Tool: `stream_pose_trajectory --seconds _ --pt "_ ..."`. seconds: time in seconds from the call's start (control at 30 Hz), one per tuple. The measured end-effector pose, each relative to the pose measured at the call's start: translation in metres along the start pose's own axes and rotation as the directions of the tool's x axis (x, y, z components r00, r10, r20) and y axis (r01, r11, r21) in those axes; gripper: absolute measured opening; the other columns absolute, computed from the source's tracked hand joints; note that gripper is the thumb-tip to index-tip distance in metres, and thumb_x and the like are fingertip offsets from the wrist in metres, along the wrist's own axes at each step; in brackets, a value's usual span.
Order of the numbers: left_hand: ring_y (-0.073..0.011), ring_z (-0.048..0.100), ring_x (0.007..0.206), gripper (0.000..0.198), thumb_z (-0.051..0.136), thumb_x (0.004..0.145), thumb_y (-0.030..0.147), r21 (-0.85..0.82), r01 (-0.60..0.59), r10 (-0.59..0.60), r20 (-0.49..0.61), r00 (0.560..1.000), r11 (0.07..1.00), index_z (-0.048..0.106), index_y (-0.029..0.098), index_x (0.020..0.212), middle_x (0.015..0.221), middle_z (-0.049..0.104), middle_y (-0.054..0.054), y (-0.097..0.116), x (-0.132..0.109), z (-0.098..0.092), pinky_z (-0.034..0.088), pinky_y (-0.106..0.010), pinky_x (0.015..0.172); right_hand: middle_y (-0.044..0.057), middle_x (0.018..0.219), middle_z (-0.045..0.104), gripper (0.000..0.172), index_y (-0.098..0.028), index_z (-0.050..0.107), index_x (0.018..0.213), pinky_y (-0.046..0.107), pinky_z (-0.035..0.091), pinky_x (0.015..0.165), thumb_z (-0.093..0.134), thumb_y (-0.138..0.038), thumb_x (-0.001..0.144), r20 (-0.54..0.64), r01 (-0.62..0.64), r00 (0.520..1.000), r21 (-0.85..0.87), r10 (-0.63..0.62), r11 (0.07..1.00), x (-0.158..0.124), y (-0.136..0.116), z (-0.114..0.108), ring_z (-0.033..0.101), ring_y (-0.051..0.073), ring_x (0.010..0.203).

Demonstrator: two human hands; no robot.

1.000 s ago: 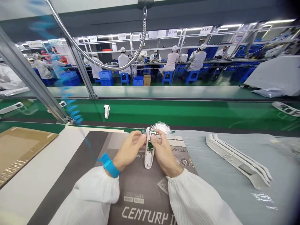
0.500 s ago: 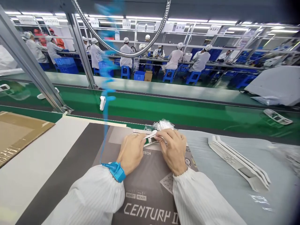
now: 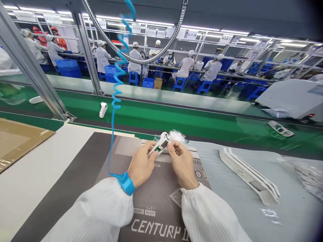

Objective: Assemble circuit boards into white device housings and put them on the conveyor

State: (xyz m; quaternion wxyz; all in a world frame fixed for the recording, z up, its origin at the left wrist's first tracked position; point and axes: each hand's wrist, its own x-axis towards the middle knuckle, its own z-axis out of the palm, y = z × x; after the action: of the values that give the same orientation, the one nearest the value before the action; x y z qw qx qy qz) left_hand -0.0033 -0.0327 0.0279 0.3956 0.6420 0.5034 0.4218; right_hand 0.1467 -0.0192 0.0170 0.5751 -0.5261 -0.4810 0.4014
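Long white strip lights (image 3: 141, 23) run under a dark ceiling above a glossy green conveyor belt (image 3: 176, 119). Beyond it stand long aluminium-framed workbenches (image 3: 176, 65), square blue plastic stools (image 3: 133, 78), blue plastic crates (image 3: 148, 82) and a brown cardboard box (image 3: 157, 83).

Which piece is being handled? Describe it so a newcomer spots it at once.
Find the dark printed mat. Over it, the left hand and right hand pinch a slim white plastic casing, held up, unlike the long white piece lying to the right.

Big white letters, "CENTURP II" (image 3: 159, 226), on a dark printed card (image 3: 151, 195); above them, "READY" (image 3: 144, 211) two times, and higher up, "TECH" (image 3: 156, 165).
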Motion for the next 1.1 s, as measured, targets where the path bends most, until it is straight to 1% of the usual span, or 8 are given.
stream_pose_trajectory --seconds 0.27,0.4,0.5,0.67,0.83,0.9,0.97,1.1 --pt "-0.0211 0.063 0.095 0.025 0.043 0.096 0.021 0.293 -0.142 0.164 -0.052 0.985 0.945 0.059 0.023 0.115 0.103 0.066 -0.006 0.008 -0.007 0.011 0.046 -0.033 0.086 -0.003 0.063 0.048 0.049 -0.017 0.059 0.068 0.027 0.035 0.063 0.071 -0.065 0.07 -0.021 -0.128 0.991 0.115 0.132 0.985 -0.006 -0.004 0.005 0.038 0.012 0.062" --pt "-0.021 0.063 0.094 0.023 0.046 0.092 0.018 0.286 0.01 0.039 -0.163 0.986 0.958 0.061 0.021 0.11 0.101 0.067 -0.006 0.002 0.001 0.006 0.045 -0.033 0.084 -0.002 0.068 0.046 0.042 -0.019 0.053 0.073 0.028 0.035 0.064 0.061 -0.059 0.083 0.068 -0.029 0.997 0.091 0.023 0.995 -0.01 -0.006 0.009 0.039 0.013 0.065" --pt "-0.0174 0.063 0.075 0.024 0.049 0.091 0.023 0.085 0.141 -0.133 -0.088 0.987 0.986 0.062 0.019 0.11 0.094 0.068 -0.005 -0.004 0.009 -0.002 0.047 -0.029 0.07 0.0 0.078 0.054 0.028 -0.02 0.057 0.082 0.03 0.037 0.07 0.055 -0.046 0.091 0.072 0.167 0.985 -0.172 -0.157 0.971 -0.01 -0.005 0.006 0.046 0.016 0.073" --pt "-0.0137 0.059 0.058 0.033 0.052 0.089 0.034 -0.099 0.212 -0.207 0.051 0.977 0.972 0.063 0.02 0.117 0.1 0.07 -0.005 -0.004 0.011 -0.01 0.046 -0.027 0.058 0.002 0.096 0.064 0.01 -0.023 0.063 0.095 0.033 0.036 0.08 0.054 -0.026 0.095 0.145 0.508 0.846 -0.509 -0.513 0.695 -0.001 -0.001 -0.006 0.055 0.018 0.088" --pt "-0.0213 0.065 0.098 0.029 0.053 0.088 0.023 0.103 0.001 -0.004 0.031 1.0 0.995 0.071 0.025 0.11 0.11 0.072 -0.003 0.005 0.003 -0.009 0.047 -0.033 0.091 0.001 0.098 0.068 0.009 -0.026 0.067 0.094 0.036 0.03 0.08 0.058 -0.025 0.094 0.252 0.561 0.761 -0.718 -0.597 0.412 0.006 -0.001 -0.014 0.056 0.02 0.089" --pt "-0.0228 0.066 0.099 0.027 0.053 0.088 0.023 0.158 0.01 -0.015 0.031 0.999 0.987 0.072 0.025 0.107 0.106 0.073 -0.004 0.006 0.001 -0.007 0.047 -0.034 0.09 0.0 0.092 0.069 0.013 -0.025 0.067 0.086 0.037 0.028 0.08 0.057 -0.023 0.094 0.304 0.562 0.756 -0.757 -0.58 0.335 0.007 -0.002 -0.015 0.054 0.019 0.085" --pt "-0.0207 0.067 0.08 0.026 0.052 0.089 0.026 0.128 0.083 -0.089 0.044 0.995 0.988 0.072 0.023 0.104 0.097 0.073 -0.005 0.002 0.002 -0.006 0.05 -0.031 0.076 -0.001 0.088 0.069 0.019 -0.024 0.064 0.08 0.038 0.027 0.08 0.054 -0.019 0.095 0.343 0.566 0.771 -0.755 -0.537 0.331 0.006 -0.003 -0.014 0.053 0.019 0.083" --pt "-0.0128 0.056 0.053 0.028 0.052 0.09 0.031 -0.138 0.255 -0.25 0.053 0.967 0.957 0.069 0.015 0.106 0.073 0.065 -0.003 -0.007 0.01 -0.007 0.045 -0.025 0.054 0.001 0.085 0.066 0.022 -0.022 0.06 0.076 0.036 0.03 0.079 0.05 -0.022 0.096 0.354 0.566 0.813 -0.668 -0.462 0.483 0.0 -0.004 -0.008 0.053 0.019 0.083"
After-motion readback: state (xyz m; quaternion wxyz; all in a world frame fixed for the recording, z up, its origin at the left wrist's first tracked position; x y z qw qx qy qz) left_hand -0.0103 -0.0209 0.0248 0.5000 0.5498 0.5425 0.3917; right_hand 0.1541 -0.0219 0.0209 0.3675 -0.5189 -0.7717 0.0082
